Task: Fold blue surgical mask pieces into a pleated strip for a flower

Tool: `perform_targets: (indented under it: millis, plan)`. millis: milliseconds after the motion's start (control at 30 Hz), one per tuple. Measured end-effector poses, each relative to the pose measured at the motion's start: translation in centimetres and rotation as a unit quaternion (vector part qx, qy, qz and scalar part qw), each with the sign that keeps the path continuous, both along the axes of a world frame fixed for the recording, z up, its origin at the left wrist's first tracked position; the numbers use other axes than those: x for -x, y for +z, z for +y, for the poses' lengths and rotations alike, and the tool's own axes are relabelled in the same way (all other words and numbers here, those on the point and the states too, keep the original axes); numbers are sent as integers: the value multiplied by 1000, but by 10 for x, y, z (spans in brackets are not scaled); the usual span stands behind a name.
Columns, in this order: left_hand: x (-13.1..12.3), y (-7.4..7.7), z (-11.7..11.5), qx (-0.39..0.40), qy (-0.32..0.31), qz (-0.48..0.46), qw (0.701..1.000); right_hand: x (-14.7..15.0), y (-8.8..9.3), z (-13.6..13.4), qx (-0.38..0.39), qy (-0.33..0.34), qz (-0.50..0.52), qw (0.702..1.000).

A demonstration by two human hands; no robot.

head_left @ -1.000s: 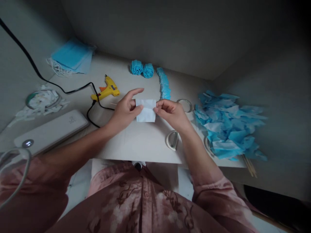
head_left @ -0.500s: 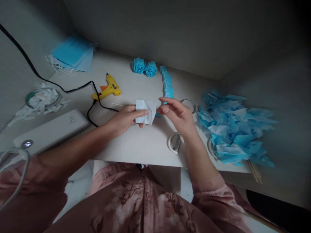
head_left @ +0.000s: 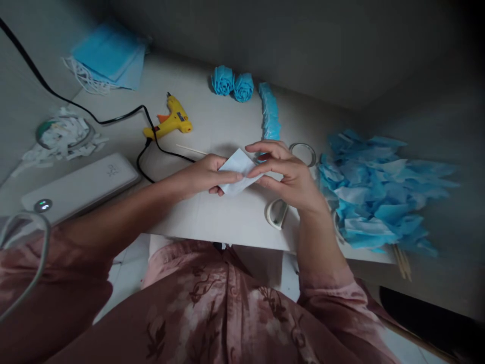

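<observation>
My left hand grips a small pale square of thin mask-like fabric, thumb flat on top and fingers underneath. At the square's right side, my right hand pinches it with bent fingers and thumb. The piece is turned so one corner points away from me. Behind my right hand lies a long strip of overlapping blue petals. Beyond it to the left are two blue rolled fabric roses. A thin stick sticks out behind my left hand.
Left on the white table lie a yellow glue gun with black cord, a power bank, white scraps and blue face masks. Right are tape rolls, a metal-looking ring, blue fabric pieces and wooden sticks.
The square has been rotated so a corner points away. My right hand has come in from beside it and now pinches its right side. The view has shifted slightly.
</observation>
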State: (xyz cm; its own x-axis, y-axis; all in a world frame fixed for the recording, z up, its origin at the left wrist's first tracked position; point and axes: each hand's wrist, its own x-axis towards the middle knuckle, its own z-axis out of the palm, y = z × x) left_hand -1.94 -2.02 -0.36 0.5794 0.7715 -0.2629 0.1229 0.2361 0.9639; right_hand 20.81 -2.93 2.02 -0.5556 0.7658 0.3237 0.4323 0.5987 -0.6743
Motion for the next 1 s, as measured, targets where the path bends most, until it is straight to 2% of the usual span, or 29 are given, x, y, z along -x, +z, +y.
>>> perform_targets:
  millis: [133, 333, 467, 567, 733, 867, 1000]
  plan:
    - [-1, 3, 0, -40, 11, 31, 999, -2, -2, 2, 2, -5, 2, 1000]
    - [-3, 1, 0, -94, 6, 36, 995, 3, -4, -3, 52, -23, 32, 998]
    - [-3, -1, 1, -93, 2, 49, 994, 7, -8, -4, 42, -51, 36, 997]
    - [-3, 2, 0, -81, -5, 54, 995, 8, -13, -3, 13, -69, 47, 996]
    - [-4, 6, 0, -81, -11, 45, 996, 11, -15, -5, 9, -79, 56, 995]
    - [-4, 3, -1, -84, 16, 87, 993, 14, -15, -6, 15, -85, 44, 995]
    - [-5, 5, -2, -81, 64, 94, 990, 10, -23, 2, 16, -95, 66, 993]
